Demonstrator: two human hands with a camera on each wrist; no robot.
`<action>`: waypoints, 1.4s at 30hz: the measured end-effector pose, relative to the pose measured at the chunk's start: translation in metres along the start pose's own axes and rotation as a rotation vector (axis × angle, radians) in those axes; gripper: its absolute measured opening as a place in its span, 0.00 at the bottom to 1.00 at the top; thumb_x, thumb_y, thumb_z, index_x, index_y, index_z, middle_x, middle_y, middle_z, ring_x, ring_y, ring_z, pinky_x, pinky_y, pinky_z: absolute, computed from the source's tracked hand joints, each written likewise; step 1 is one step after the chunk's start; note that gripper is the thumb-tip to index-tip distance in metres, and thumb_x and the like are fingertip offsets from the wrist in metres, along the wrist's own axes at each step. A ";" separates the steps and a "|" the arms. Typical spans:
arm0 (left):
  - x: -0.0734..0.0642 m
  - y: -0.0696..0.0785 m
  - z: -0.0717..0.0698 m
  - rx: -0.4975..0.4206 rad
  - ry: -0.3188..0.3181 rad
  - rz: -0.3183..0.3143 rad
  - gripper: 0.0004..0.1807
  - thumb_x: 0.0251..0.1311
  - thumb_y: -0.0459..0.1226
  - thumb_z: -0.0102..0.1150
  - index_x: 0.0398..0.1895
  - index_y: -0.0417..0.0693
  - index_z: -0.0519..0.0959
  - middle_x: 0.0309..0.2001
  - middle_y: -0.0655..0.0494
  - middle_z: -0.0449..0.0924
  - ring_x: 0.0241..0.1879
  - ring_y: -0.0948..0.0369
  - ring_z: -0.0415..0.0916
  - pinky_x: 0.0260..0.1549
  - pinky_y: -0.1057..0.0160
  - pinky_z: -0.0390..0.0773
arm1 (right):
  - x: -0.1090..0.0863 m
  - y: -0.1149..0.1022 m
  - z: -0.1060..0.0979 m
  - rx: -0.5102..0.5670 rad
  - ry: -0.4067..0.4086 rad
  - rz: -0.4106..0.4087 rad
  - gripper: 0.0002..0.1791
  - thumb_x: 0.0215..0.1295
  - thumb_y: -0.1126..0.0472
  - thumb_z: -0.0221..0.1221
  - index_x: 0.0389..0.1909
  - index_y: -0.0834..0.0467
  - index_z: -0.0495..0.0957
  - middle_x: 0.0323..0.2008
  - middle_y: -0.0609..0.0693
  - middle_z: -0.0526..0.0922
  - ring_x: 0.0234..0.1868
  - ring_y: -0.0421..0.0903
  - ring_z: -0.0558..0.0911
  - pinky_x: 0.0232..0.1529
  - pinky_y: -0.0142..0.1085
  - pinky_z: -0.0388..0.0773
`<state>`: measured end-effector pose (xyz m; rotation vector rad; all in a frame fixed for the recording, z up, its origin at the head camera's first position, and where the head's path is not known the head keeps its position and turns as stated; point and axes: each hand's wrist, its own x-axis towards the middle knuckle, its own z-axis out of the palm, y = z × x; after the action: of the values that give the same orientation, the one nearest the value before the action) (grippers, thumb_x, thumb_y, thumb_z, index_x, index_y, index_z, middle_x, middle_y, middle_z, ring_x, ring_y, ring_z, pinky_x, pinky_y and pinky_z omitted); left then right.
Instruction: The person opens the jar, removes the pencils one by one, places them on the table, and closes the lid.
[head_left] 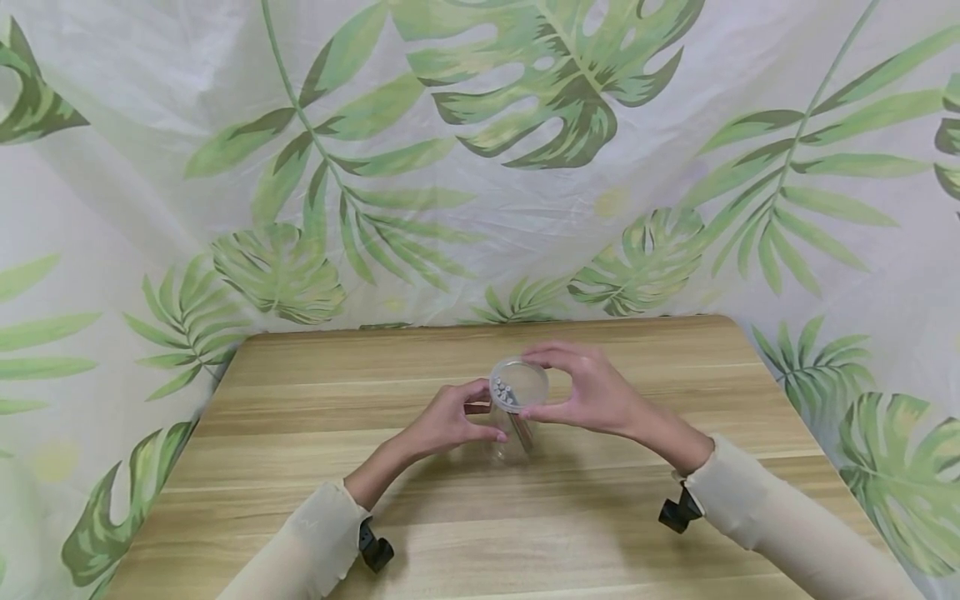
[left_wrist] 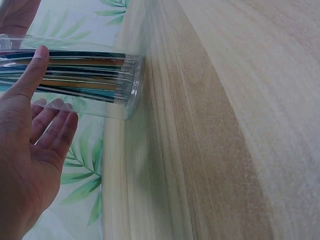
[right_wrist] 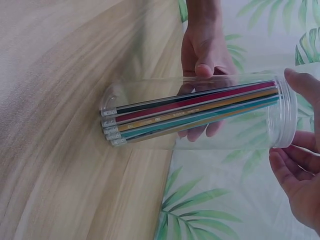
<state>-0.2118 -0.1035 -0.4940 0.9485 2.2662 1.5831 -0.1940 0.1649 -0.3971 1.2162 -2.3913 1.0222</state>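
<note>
A clear plastic jar (head_left: 504,451) stands upright on the table, holding several pencils (right_wrist: 185,112) that lean together to one side. Their eraser ends sit at the jar's base, and dark, red, yellow and teal barrels show through the wall. My left hand (head_left: 452,419) grips the jar's body from the left, thumb on the near side and fingers behind. Around the round clear lid (head_left: 528,386) at the top, my right hand (head_left: 592,392) curls its thumb and fingers from the right. In the right wrist view the lid (right_wrist: 286,117) sits on the jar's mouth.
The wood-grain table (head_left: 315,433) extends to both sides of the jar. Behind it hangs a pale cloth (head_left: 525,217) printed with green leaves. A small black camera (head_left: 375,547) is strapped at the left wrist, another black camera (head_left: 678,510) at the right.
</note>
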 end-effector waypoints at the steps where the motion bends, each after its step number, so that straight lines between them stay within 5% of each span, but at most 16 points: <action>1: 0.000 0.000 0.000 0.002 -0.001 0.000 0.39 0.52 0.32 0.83 0.68 0.36 0.77 0.64 0.43 0.83 0.61 0.46 0.83 0.60 0.61 0.85 | 0.000 0.000 0.000 -0.003 -0.004 0.008 0.34 0.47 0.53 0.85 0.54 0.64 0.86 0.53 0.54 0.89 0.55 0.51 0.88 0.56 0.49 0.89; 11: 0.000 0.002 -0.001 0.010 -0.008 -0.004 0.39 0.52 0.32 0.83 0.68 0.37 0.77 0.64 0.43 0.82 0.62 0.47 0.82 0.61 0.61 0.85 | 0.000 0.006 -0.001 0.019 -0.044 -0.008 0.32 0.53 0.54 0.82 0.56 0.62 0.86 0.57 0.53 0.88 0.58 0.52 0.87 0.55 0.47 0.89; 20: 0.000 0.002 0.000 0.002 -0.005 -0.006 0.38 0.52 0.32 0.83 0.67 0.37 0.77 0.63 0.43 0.83 0.61 0.46 0.83 0.61 0.62 0.85 | 0.003 0.017 -0.005 0.067 -0.132 -0.017 0.35 0.55 0.54 0.81 0.63 0.60 0.83 0.62 0.53 0.85 0.64 0.53 0.83 0.64 0.51 0.85; 42: 0.001 0.000 -0.001 0.005 -0.004 -0.004 0.37 0.52 0.33 0.83 0.66 0.36 0.78 0.63 0.43 0.83 0.61 0.46 0.83 0.60 0.62 0.85 | 0.013 0.037 -0.010 0.460 -0.339 0.019 0.35 0.62 0.67 0.75 0.71 0.63 0.76 0.71 0.55 0.77 0.73 0.53 0.74 0.74 0.47 0.76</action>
<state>-0.2131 -0.1042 -0.4937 0.9475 2.2684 1.5737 -0.2314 0.1788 -0.4003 1.6353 -2.4922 1.5429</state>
